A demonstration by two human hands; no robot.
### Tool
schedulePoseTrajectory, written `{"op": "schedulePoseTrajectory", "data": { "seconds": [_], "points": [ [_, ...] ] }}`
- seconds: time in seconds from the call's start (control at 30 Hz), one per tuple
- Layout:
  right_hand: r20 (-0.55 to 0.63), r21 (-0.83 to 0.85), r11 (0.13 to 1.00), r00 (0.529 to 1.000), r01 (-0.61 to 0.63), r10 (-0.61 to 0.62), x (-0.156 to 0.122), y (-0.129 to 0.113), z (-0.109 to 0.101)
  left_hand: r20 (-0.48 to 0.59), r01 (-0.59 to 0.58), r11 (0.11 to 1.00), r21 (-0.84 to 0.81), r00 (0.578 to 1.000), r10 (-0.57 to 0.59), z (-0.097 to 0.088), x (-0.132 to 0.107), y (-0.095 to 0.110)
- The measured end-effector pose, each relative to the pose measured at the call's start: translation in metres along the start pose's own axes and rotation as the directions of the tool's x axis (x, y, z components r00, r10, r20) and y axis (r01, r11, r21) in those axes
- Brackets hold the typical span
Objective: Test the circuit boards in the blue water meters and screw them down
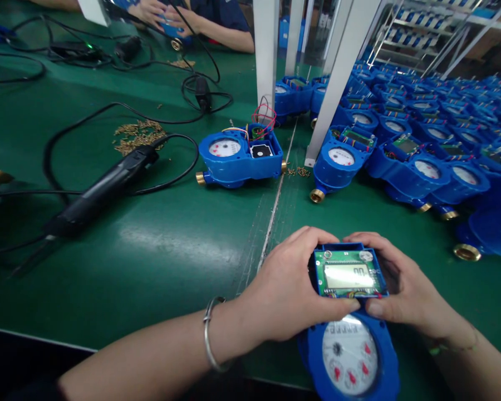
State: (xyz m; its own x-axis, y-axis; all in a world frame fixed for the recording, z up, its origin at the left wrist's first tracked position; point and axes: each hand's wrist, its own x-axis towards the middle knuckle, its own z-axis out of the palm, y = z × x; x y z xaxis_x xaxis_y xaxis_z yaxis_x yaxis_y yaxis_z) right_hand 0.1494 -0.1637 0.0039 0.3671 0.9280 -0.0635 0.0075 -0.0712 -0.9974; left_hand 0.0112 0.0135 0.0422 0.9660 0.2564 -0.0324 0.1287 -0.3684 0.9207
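Observation:
Both my hands grip a blue-framed electronic display module (348,273) by its sides, with its green circuit board and LCD facing up. The LCD reads 00. My left hand (286,287) wraps the near left side, and my right hand (401,281) holds the right side. Directly below them lies a blue water meter body (349,356) with its round dial showing, and the module's lower edge sits at the top of that body. My fingertips reach toward each other over the meter. What lies under the module is hidden.
A blue meter with exposed wiring (240,159) stands ahead on the green bench mat (150,262), beside a black electric screwdriver (104,192) and a pile of brass screws (140,136). Several blue meters crowd the right. White posts (266,50) rise ahead; a co-worker's hands (162,16) hold a blue part.

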Motion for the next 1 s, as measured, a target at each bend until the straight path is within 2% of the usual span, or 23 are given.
{"op": "schedulePoseTrajectory", "data": {
  "seconds": [0.17, 0.37, 0.6, 1.0],
  "points": [
    [0.013, 0.07, 0.998, 1.0, -0.004, 0.003, 0.0009, 0.0011, 0.0, -0.01, 0.016, 1.0, 0.005, 1.0, -0.016, 0.0008, -0.0004, -0.0007],
    [0.075, 0.154, 0.985, 0.995, -0.081, 0.07, -0.0043, -0.0015, 0.001, -0.031, 0.025, 1.0, 0.004, 0.999, -0.024, 0.0015, 0.0005, 0.0023],
    [-0.035, -0.03, 0.999, 0.999, 0.017, -0.018, -0.0029, 0.0013, 0.0028, -0.007, 0.032, 0.999, 0.008, 0.999, -0.032, -0.0005, 0.0011, 0.0029],
    [-0.019, -0.01, 0.999, 0.999, 0.045, -0.045, -0.0018, 0.0026, 0.0052, 0.054, -0.035, 0.999, 0.023, 0.998, 0.034, -0.0082, 0.0001, -0.0043]
  ]
}}
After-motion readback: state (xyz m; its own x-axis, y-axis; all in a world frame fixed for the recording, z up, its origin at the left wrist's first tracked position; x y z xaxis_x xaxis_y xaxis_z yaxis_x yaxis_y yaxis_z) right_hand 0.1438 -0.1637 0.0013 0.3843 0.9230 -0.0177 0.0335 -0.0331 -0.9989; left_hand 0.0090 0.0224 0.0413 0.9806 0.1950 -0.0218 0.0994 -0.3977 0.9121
